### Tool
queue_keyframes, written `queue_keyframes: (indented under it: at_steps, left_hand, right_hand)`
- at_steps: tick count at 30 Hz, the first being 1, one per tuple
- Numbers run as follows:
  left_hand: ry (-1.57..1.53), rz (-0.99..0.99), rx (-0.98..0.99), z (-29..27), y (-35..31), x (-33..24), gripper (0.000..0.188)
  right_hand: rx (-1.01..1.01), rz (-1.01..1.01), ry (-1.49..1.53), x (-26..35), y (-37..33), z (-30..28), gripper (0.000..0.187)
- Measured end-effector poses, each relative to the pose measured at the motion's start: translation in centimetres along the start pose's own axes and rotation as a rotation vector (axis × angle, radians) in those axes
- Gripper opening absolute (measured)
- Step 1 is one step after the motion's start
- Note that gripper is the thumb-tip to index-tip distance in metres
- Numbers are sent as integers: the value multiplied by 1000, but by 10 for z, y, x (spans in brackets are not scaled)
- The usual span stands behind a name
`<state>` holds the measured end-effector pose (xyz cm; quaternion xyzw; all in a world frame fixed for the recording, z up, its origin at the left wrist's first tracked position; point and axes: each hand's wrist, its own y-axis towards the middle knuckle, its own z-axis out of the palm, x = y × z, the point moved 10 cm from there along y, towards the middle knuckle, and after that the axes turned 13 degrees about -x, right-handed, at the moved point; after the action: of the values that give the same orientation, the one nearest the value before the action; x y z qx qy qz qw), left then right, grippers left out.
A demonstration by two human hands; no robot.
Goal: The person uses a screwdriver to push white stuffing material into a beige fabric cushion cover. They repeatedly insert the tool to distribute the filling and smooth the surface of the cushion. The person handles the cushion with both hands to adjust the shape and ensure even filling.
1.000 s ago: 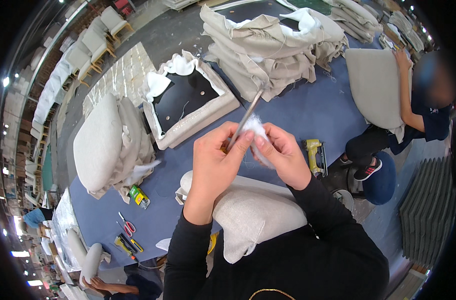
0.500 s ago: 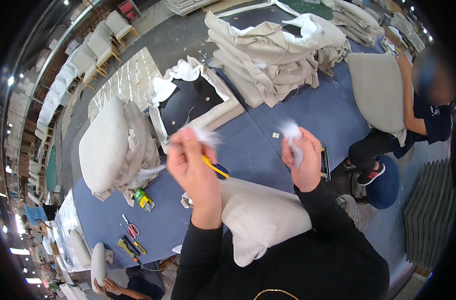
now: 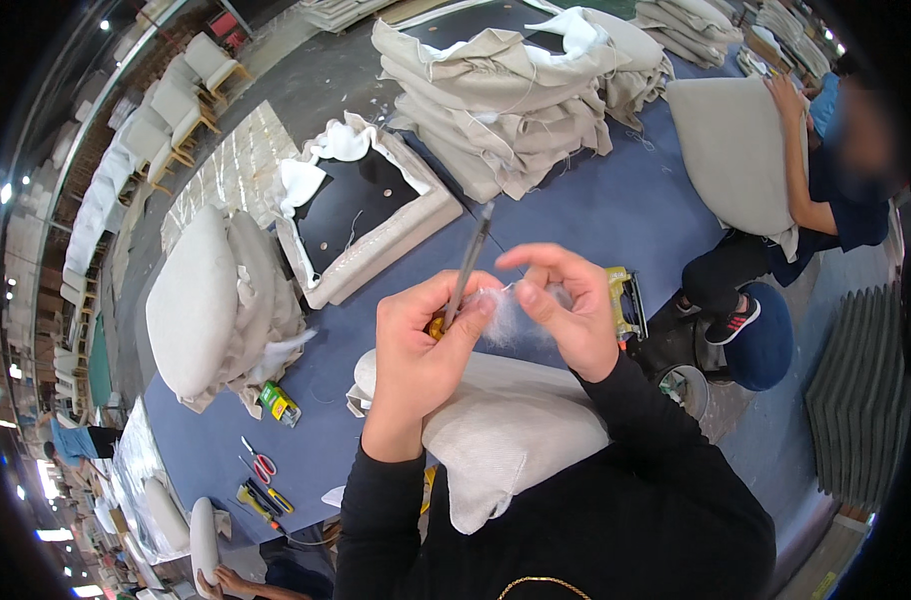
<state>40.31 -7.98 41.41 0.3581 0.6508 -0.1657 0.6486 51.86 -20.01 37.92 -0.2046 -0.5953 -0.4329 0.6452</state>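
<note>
My left hand (image 3: 423, 345) is closed around a screwdriver (image 3: 471, 255), its metal shaft pointing up and a bit of yellow handle showing in the palm. Between its thumb and fingers is also a tuft of white fibre stuffing (image 3: 503, 322). Close beside it, my right hand (image 3: 576, 310) is curled with thumb and forefinger near the tuft; more fluff (image 3: 560, 294) shows among its fingers. Below both hands a beige fabric seat cushion (image 3: 521, 400) leans between my body and the table.
On the blue table (image 3: 346, 420) lie red-handled scissors (image 3: 264, 465), a small green-yellow box (image 3: 280, 404) and a yellow staple gun (image 3: 628, 305). Cushions (image 3: 201, 310), an upturned seat (image 3: 361, 215) and a fabric pile (image 3: 506, 110) stand beyond. A co-worker (image 3: 826, 210) sits right, holding a seat panel (image 3: 741, 150).
My hands have come together from apart, bringing their white tufts close to each other. The screwdriver in my left hand has turned, so its shaft now points up.
</note>
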Motion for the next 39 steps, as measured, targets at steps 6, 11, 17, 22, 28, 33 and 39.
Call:
queue_keyframes:
  at_steps: [6, 11, 17, 22, 28, 33, 39]
  left_hand:
    - [-357, -50, -156, -23, 2, 12, 13]
    - [-138, -75, -172, -13, 22, 11, 17]
    - [-140, 76, -11, 19, 53, 20, 21]
    - [-117, 145, -44, 16, 78, 5, 20]
    - [-83, 336, -376, -58, 49, -16, 14]
    - [-232, 0, -598, -102, 2, 53, 16]
    - [-162, 117, -386, -62, -45, 44, 22]
  right_hand:
    - [-238, 202, 149, -70, 14, -53, 29]
    - [-175, 42, -454, -51, 4, -68, 22]
    - [-25, -329, -341, 30, -30, -35, 33]
    - [288, -689, -475, 66, -33, 15, 50]
    - [508, -803, -648, 60, -17, 55, 54]
    - [313, -672, -635, 54, 23, 51, 18]
    - [252, -225, -510, 25, 46, 44, 14]
